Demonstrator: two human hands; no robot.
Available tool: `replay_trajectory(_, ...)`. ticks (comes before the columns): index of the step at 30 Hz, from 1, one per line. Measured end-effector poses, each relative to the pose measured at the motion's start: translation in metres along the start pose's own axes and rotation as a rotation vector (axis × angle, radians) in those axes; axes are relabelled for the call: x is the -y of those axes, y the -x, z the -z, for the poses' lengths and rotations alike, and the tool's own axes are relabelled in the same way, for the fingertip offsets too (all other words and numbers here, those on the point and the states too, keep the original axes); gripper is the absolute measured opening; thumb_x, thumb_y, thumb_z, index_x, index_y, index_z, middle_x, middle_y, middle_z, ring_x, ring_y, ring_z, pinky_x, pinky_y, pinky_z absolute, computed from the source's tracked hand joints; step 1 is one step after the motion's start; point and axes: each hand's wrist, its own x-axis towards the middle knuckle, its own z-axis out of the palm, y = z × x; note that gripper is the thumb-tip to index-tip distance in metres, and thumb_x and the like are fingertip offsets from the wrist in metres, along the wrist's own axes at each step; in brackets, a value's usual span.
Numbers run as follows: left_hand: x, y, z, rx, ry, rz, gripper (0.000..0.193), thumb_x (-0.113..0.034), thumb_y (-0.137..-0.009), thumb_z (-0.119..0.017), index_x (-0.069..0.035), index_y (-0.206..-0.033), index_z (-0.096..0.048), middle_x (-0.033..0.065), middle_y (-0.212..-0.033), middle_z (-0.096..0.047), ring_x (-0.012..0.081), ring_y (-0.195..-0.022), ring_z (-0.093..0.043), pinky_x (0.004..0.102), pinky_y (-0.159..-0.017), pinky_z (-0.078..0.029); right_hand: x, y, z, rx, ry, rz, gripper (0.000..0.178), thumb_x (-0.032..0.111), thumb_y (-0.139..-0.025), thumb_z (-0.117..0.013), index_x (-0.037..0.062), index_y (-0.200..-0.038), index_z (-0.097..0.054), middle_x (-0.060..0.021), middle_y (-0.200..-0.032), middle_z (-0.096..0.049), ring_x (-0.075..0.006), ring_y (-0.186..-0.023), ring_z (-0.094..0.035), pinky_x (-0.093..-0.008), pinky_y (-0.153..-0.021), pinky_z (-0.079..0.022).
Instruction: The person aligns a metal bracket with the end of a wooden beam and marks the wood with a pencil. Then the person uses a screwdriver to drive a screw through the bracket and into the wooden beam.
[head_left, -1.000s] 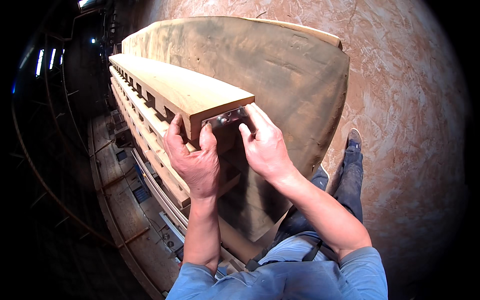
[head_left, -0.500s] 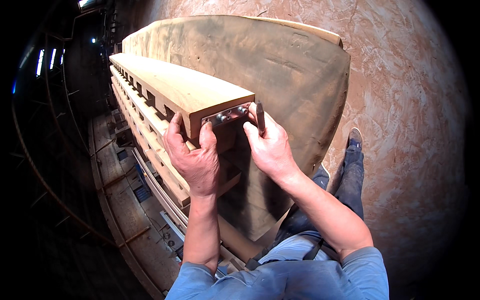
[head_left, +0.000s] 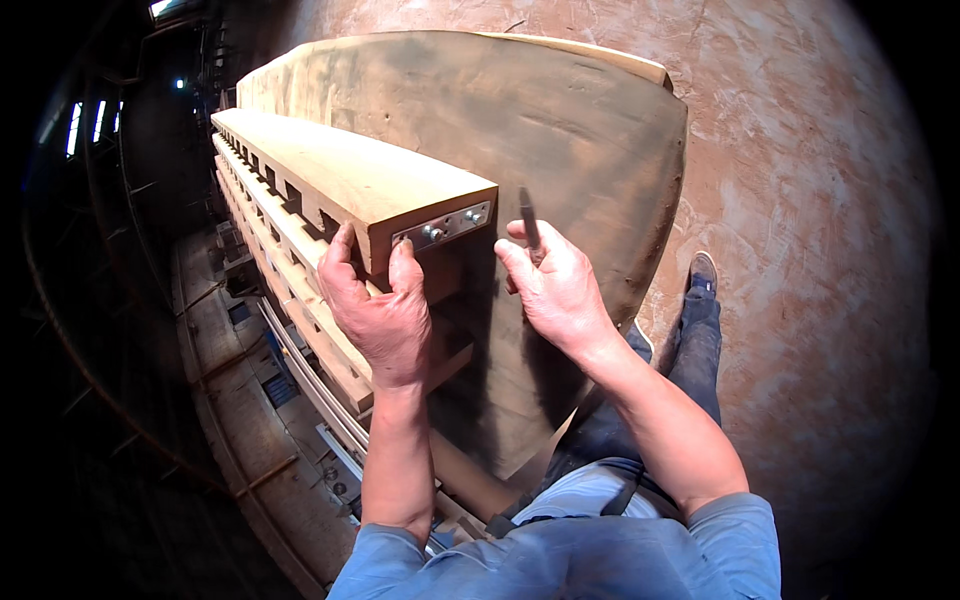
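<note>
A long wooden beam (head_left: 390, 178) with square notches along its side lies in front of me, its end facing me. Against that end sits a flat metal plate (head_left: 455, 221) with two bolt heads standing out of it. My left hand (head_left: 388, 325) grips the beam's corner, thumb on the plate's left end and fingers on the notched side. Between the fingers of my right hand (head_left: 562, 295) is a dark pen-like stick (head_left: 529, 222), point up. This hand is just right of the plate and apart from it.
A large worn board with a rounded edge (head_left: 590, 130) stands behind and right of the beam. More notched wooden beams (head_left: 300, 270) are stacked below. At the lower left are a rail (head_left: 305, 365) and loose parts. Reddish, smeared floor (head_left: 800, 250) spreads to the right.
My right hand has drawn back from the plate's right end, moving right and slightly toward me with the pen-like stick. The left hand keeps its grip on the corner.
</note>
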Motion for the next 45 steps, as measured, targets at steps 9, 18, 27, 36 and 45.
replay_trajectory(9, 0.005, 0.000, 0.005, 0.078, -0.134, -0.073, 0.047, -0.006, -0.093, -0.068, 0.004, -0.133, -0.047, 0.0155, -0.125, -0.058, 0.0208, -0.112, -0.059, 0.0325, -0.098, -0.049, -0.016, 0.004, 0.017, 0.022, 0.321, 0.097, 0.031, 0.023, -0.100, -0.055, -0.0073, -0.103, -0.053, -0.0294, -0.089, -0.064, -0.0451, -0.091, -0.064, -0.0482, -0.079, -0.050)
replay_trajectory(18, 0.003, 0.001, 0.002, 0.043, -0.083, -0.058, 0.048, -0.004, -0.088, -0.071, 0.003, -0.131, -0.050, 0.0161, -0.121, -0.055, 0.0254, -0.112, -0.057, 0.0358, -0.099, -0.047, 0.011, 0.001, 0.034, 0.091, 0.853, 0.294, 0.018, 0.009, -0.090, -0.057, -0.0078, -0.085, -0.060, -0.0291, -0.080, -0.065, -0.0468, -0.079, -0.067, -0.0500, -0.069, -0.054)
replay_trajectory(27, 0.003, 0.001, 0.003, 0.077, -0.107, -0.050, 0.046, -0.005, -0.093, -0.067, 0.004, -0.134, -0.047, 0.0149, -0.127, -0.055, 0.0201, -0.115, -0.057, 0.0328, -0.100, -0.047, 0.040, -0.017, 0.033, -0.011, 1.497, 0.643, 0.011, 0.015, -0.075, -0.065, 0.0062, -0.078, -0.072, -0.0102, -0.088, -0.064, -0.0263, -0.090, -0.061, -0.0383, -0.073, -0.049)
replay_trajectory(36, 0.004, 0.002, 0.005, 0.091, -0.126, -0.058, 0.047, -0.004, -0.094, -0.067, 0.003, -0.135, -0.045, 0.0151, -0.128, -0.053, 0.0201, -0.116, -0.058, 0.0329, -0.101, -0.049, 0.035, -0.045, 0.043, -0.074, 1.581, 0.962, 0.011, 0.021, -0.073, -0.063, 0.0122, -0.074, -0.070, -0.0037, -0.082, -0.058, -0.0210, -0.091, -0.054, -0.0350, -0.080, -0.040)
replay_trajectory(45, 0.003, 0.001, 0.003, 0.076, -0.079, -0.041, 0.047, -0.004, -0.091, -0.068, 0.004, -0.133, -0.047, 0.0149, -0.126, -0.053, 0.0212, -0.116, -0.056, 0.0330, -0.101, -0.048, 0.027, -0.052, 0.050, -0.066, 1.536, 1.122, 0.007, 0.022, -0.074, -0.062, 0.0153, -0.073, -0.064, -0.0018, -0.081, -0.055, -0.0193, -0.090, -0.053, -0.0328, -0.082, -0.039)
